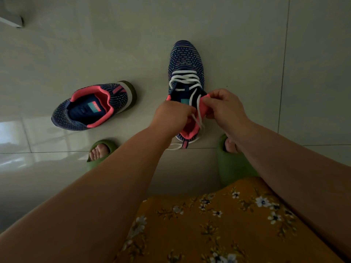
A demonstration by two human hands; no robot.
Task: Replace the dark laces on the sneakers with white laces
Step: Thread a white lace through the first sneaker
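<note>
The white lace (185, 80) is crossing in several rows over the front of the nearer sneaker (186, 59), which is standing on the tiled floor (76, 54) with its toe pointing away from the person. Two loose strands are hanging down over the pink-lined opening, and one end is trailing on the floor by the heel. The left hand (171, 115) is curling over the near side of the shoe's collar, fingers closed at the lace strands, though the exact pinch is hidden. The right hand (225, 105) is pinching the pink collar edge and a lace strand at the upper eyelets. The second sneaker (95, 105) is lying to the left, well apart, showing no lace. Two green slippers, one (98, 154) on the left and another (233, 166) on the right, are sitting on the person's feet just behind the shoes. A mustard floral garment (218, 224) is filling the bottom of the view.
</note>
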